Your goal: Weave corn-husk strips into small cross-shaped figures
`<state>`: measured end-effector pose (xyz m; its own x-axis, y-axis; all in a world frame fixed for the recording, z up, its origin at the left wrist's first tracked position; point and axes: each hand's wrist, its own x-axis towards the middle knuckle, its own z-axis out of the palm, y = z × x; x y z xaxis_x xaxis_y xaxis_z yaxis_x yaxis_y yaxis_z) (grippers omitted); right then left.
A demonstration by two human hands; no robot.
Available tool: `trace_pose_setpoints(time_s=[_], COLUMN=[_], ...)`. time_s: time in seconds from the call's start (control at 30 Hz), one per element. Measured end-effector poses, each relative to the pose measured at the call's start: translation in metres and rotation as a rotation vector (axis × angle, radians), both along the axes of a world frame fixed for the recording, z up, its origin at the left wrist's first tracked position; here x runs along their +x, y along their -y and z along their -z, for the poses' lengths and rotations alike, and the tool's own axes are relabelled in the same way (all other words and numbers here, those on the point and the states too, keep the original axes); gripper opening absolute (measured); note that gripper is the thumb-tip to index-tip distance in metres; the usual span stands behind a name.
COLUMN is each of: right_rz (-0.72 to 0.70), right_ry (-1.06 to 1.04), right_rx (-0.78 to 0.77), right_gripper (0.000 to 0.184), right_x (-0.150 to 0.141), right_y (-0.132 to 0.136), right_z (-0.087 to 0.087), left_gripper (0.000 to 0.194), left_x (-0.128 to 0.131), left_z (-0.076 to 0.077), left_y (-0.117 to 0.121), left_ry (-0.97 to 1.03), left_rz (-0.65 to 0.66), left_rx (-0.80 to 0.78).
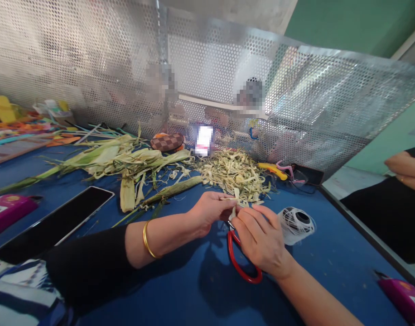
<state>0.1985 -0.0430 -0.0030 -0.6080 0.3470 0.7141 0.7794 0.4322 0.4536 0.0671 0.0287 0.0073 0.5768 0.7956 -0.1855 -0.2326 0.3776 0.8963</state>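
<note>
My left hand [212, 210], with a gold bangle on its wrist, pinches a pale strip of corn husk [236, 195] between thumb and fingers. Close against it, my right hand [262, 237] is closed, its fingertips at the lower end of the strip. Red-handled scissors [232, 256] hang from beneath the right hand; their blades are mostly hidden by the fingers. Just beyond the hands lies a heap of shredded husk strips [231, 174]. Whole corn husks [108, 156] are spread to the left. A spool of white thread [294, 226] stands beside my right hand.
A lit phone [204, 140] leans on the perforated metal screen [214, 59] behind a checkered pouch [167, 142]. Yellow-handled scissors [272, 170] lie back right. A dark tablet [58, 222] and purple boxes [12, 210] rest on the blue table [180, 290]. Another person's hand [409, 170] shows at right.
</note>
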Motion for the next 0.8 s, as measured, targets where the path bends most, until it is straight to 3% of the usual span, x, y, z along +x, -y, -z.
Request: trace_pose_setpoints(time_s=[0.1, 0.27, 0.37, 0.47, 0.6, 0.8], right_rz=[-0.031, 0.122, 0.023, -0.064, -0.026, 0.099], right_ry=[-0.194, -1.206, -1.586, -1.584, -1.493, -1.387], right_rx=[-0.165, -0.507, -0.864, -0.997, -0.914, -0.794], right_gripper=[0.018, 0.022, 0.032, 0.029, 0.024, 0.020], right_x=[0.005, 0.018, 0.018, 0.013, 0.011, 0.014], right_y=[-0.003, -0.014, -0.020, -0.021, -0.019, -0.019], right_z=[-0.001, -0.002, -0.002, -0.002, 0.002, 0.006], left_gripper=[0.015, 0.022, 0.020, 0.026, 0.030, 0.021], left_x=[0.000, -0.004, -0.006, -0.005, -0.001, -0.001], left_z=[0.000, -0.004, -0.002, 0.002, 0.007, 0.008], left_y=[-0.002, -0.009, -0.010, -0.008, -0.003, -0.004], left_ry=[-0.023, -0.050, -0.067, -0.083, -0.127, -0.217], left_rz=[-0.007, 0.117, 0.214, 0.261, 0.168, 0.173], left_rx=[-0.024, -0.031, -0.014, -0.036, -0.053, 0.112])
